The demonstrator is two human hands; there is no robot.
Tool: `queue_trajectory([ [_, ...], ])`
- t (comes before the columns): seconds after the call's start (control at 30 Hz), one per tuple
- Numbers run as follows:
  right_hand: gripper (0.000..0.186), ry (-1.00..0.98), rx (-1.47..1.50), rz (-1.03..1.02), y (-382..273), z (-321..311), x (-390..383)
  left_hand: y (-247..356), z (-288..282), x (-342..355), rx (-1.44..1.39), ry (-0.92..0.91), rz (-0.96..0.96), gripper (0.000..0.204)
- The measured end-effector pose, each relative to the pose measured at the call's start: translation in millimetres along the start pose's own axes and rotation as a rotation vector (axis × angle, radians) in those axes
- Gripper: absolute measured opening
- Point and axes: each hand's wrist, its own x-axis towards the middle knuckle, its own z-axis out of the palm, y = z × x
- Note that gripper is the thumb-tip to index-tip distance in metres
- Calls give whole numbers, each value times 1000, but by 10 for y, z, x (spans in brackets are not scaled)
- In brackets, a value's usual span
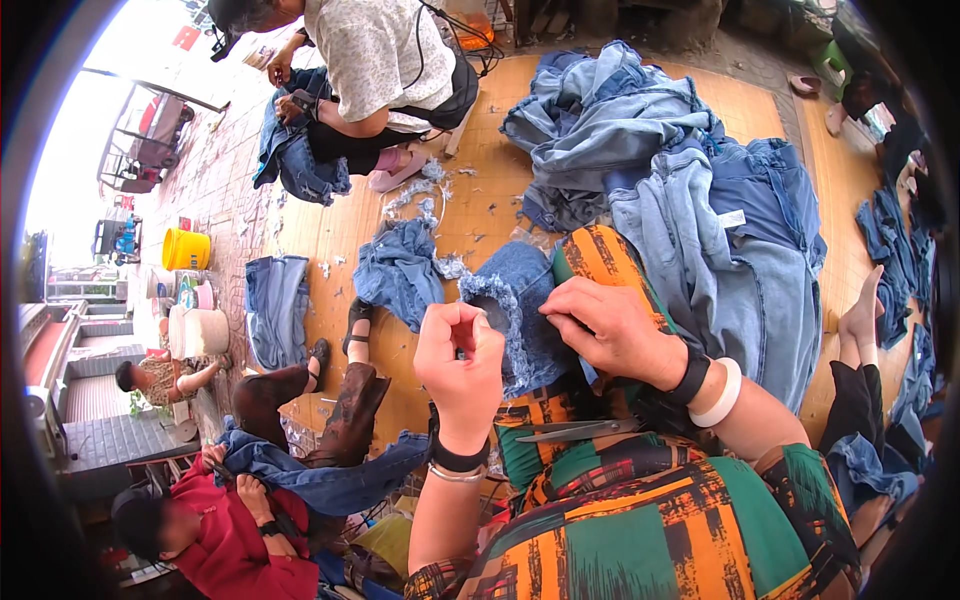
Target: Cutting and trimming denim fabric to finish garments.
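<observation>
A blue denim garment (540, 340) lies over my lap, its cut edge frayed into pale, fluffy threads. My left hand (460, 365) is closed in a pinch beside that frayed edge; anything in its fingers is hidden. To the right, above the denim, my right hand (615, 330) is also closed, thumb and fingertips together. Whatever it pinches is too small to make out. A gap separates the two hands. Scissors (585, 430) rest on my patterned clothing, below and between my wrists.
A large heap of jeans (620, 130) covers the wooden boards (480, 120) ahead. Nearer lies a crumpled denim piece (400, 270) among loose thread scraps. A person in a light shirt (375, 60) and another in red (230, 540) handle denim. A yellow bucket (186, 249) stands left.
</observation>
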Motion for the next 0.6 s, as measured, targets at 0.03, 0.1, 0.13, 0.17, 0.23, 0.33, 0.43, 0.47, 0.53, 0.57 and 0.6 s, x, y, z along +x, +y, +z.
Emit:
queue_trajectory([
  [0.03,15,0,1,1,1,1,0,19,7,-15,-217,-19,-135,14],
  [0.1,15,-1,6,1,-2,1,2,29,3,-38,-434,-38,-271,13],
  [0.13,15,-1,6,2,-3,1,4,28,-7,-46,-509,-63,-335,9],
  [0.17,15,-1,12,2,-3,0,4,27,-12,-48,-584,-89,-399,7],
  [0.23,15,0,17,3,-15,-11,-10,19,-20,-28,-625,-97,-444,6],
  [0.33,13,-35,88,88,-147,-85,-98,-9,-11,9,-675,-100,-503,5],
  [0.43,13,-329,12,67,-412,-284,-293,-97,-60,20,-724,-116,-493,4],
  [0.47,16,-399,-50,45,-460,-321,-392,-141,-78,9,-764,-137,-470,4],
  [0.53,17,-548,-147,66,-530,-485,-564,-155,-45,12,-836,-132,-485,5],
  [0.57,17,-549,-154,67,-528,-560,-653,-162,-21,15,-904,-129,-502,5],
  [0.6,19,-633,-194,88,-531,-631,-730,-153,-27,23,-907,-127,-499,5],
])
